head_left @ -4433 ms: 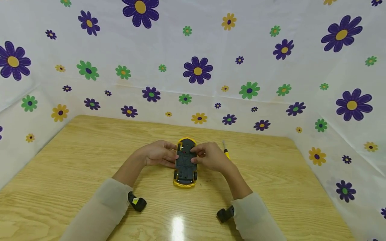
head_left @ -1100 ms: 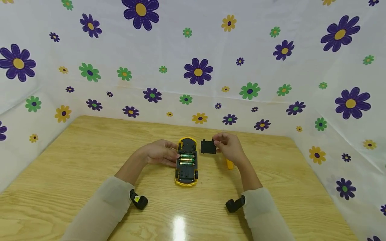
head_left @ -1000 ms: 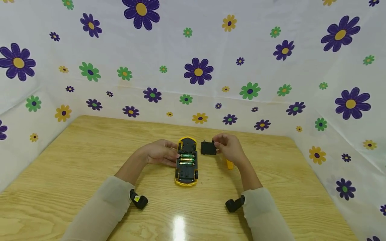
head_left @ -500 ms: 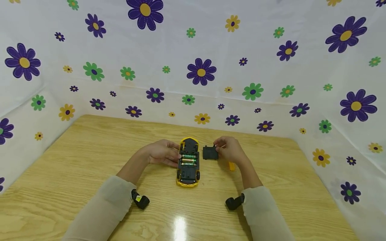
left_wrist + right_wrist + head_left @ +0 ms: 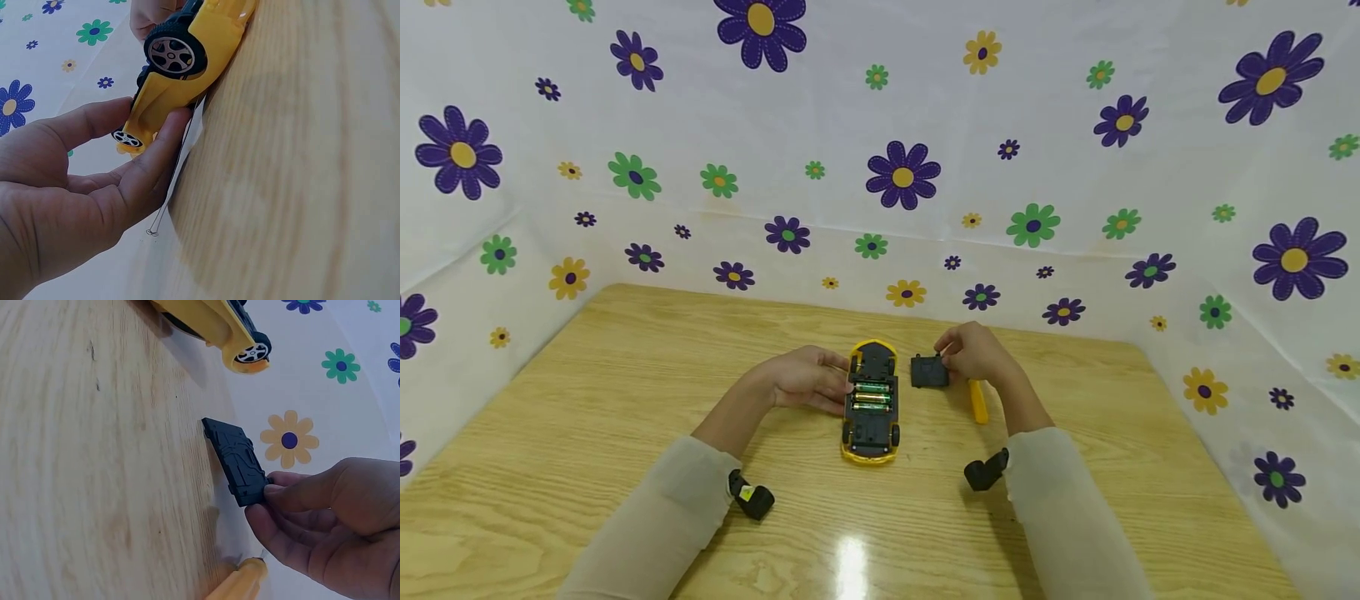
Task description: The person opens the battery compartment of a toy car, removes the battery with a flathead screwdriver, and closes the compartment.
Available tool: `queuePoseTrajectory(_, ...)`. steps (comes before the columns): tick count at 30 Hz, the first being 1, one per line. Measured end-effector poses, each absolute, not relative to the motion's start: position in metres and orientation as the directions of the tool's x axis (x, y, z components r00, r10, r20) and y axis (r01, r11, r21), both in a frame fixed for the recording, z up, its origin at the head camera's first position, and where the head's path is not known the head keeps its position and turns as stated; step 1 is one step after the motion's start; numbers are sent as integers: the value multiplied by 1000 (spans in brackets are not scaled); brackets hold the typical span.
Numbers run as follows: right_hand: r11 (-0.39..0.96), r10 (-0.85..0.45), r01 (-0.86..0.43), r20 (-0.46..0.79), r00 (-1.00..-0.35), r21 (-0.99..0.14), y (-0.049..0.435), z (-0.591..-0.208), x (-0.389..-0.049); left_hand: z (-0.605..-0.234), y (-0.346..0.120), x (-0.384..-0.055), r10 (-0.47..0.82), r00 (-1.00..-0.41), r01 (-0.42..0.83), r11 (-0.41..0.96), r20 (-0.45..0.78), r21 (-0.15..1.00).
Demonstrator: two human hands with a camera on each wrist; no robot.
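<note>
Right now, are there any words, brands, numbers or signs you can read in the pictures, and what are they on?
There are none I can read.
Batteries in the car: any print is too small and blurred.
Sticker on the left wrist camera: any marks are too small.
Cover and yellow handle: no writing I can make out.
Cloth: flowers, no letters I can see.
</note>
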State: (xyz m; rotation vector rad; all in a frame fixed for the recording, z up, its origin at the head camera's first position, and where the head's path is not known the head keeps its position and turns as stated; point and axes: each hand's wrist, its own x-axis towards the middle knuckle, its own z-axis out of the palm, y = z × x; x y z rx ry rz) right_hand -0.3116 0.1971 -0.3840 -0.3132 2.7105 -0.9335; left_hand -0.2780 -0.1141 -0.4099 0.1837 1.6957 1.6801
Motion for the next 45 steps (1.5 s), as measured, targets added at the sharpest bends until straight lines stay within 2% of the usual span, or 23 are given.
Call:
queuePoseTrajectory(8, 784, -262, -57, -245, -933, -618, 195, -384, -318, -409, -115, -277, 573, -727, -375, 133, -379, 918)
queuePoseTrajectory(22, 791, -236, -14, -284, -929, -612, 192, -386, -320, -408, -114, -278, 572, -728, -372, 134, -379, 918)
queuePoseTrajectory(32, 746, -265, -33, -251, -931, -665, 205, -374, -313, -406, -113, -278, 578, -723, -373, 134, -379, 918)
queuePoseTrajectory(41, 721, -341, -131, -183, -922, -680, 225, -369, -308, -407, -113, -279, 577, -723, -370, 141, -380, 918)
queuePoseTrajectory(45, 713, -339, -122, -188, -922, -690, 234, -366, -303, -408, -112, -279, 577, -725, -365, 142, -376, 920)
